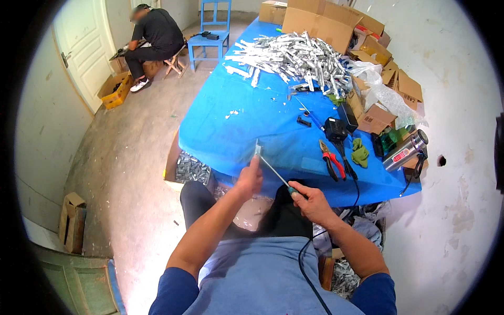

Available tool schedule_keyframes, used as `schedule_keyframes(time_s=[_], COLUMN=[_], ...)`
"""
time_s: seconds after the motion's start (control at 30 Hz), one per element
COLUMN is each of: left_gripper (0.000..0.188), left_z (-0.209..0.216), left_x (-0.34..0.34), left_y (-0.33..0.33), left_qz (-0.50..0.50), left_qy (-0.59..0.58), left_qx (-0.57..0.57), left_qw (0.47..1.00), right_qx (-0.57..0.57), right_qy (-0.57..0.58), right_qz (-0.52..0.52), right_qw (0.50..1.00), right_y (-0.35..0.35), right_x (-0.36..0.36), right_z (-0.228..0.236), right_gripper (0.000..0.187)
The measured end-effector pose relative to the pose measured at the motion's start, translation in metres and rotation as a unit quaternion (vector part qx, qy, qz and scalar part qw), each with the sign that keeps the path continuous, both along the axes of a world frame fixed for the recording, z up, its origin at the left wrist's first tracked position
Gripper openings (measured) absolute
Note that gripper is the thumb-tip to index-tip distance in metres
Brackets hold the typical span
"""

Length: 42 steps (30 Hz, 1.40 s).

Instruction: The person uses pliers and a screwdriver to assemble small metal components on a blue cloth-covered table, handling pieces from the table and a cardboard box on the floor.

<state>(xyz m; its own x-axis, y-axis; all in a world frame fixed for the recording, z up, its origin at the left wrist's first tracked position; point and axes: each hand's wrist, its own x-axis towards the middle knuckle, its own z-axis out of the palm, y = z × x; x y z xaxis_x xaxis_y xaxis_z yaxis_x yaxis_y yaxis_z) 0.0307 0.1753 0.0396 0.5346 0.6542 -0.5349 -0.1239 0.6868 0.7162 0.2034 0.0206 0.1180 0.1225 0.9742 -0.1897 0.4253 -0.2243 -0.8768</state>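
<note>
Near the front edge of the blue-covered table [220, 115], my left hand [249, 181] is closed around a small silvery metal piece [258, 149] that sticks up past the thumb. My right hand [310, 200] grips the dark green handle of a screwdriver [275, 172]. Its long thin shaft slants up to the left, and the tip meets or nearly meets the metal piece; exact contact is too small to tell. Farther back on the table lies a large heap of similar silvery-white metal pieces [299, 58].
Red-handled pliers [332, 160], a green cloth [359, 153], a black power adapter [336, 128] and a steel thermos [405, 150] stand to the right. Cardboard boxes [320, 23] line the back. Below the table's left corner, a box holds small metal parts [193, 168]. Another person [157, 34] sits far left.
</note>
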Motion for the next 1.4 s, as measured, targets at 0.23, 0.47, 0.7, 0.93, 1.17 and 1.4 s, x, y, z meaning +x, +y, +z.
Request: schedule_keyframes(time_s=[0.23, 0.47, 0.7, 0.93, 1.17, 1.4], left_gripper=[0.060, 0.058, 0.036, 0.052, 0.055, 0.056], left_z=[-0.005, -0.003, 0.002, 0.005, -0.001, -0.004], left_x=[-0.002, -0.007, -0.015, -0.012, -0.005, -0.006], left_y=[0.002, 0.007, 0.022, 0.023, 0.022, 0.022], left_qz=[0.010, 0.002, -0.004, -0.022, -0.013, -0.023], left_qy=[-0.017, -0.047, -0.105, -0.068, -0.008, 0.023], left_qx=[0.000, -0.055, -0.116, -0.082, -0.005, 0.013], left_qw=[1.000, 0.997, 0.988, 0.994, 1.000, 0.999], right_qx=[0.070, 0.028, -0.066, 0.009, -0.061, -0.138], right_qy=[-0.134, -0.075, 0.000, -0.106, -0.007, 0.138], right_qz=[0.031, 0.036, 0.028, 0.077, 0.070, -0.030], right_qw=[0.988, 0.996, 0.997, 0.991, 0.996, 0.980], right_y=[0.010, 0.013, 0.022, 0.029, 0.032, 0.022], right_x=[-0.004, 0.003, 0.006, 0.016, 0.012, 0.011], right_z=[0.014, 0.015, 0.035, 0.030, 0.042, 0.029], right_gripper=[0.034, 0.036, 0.038, 0.038, 0.038, 0.041])
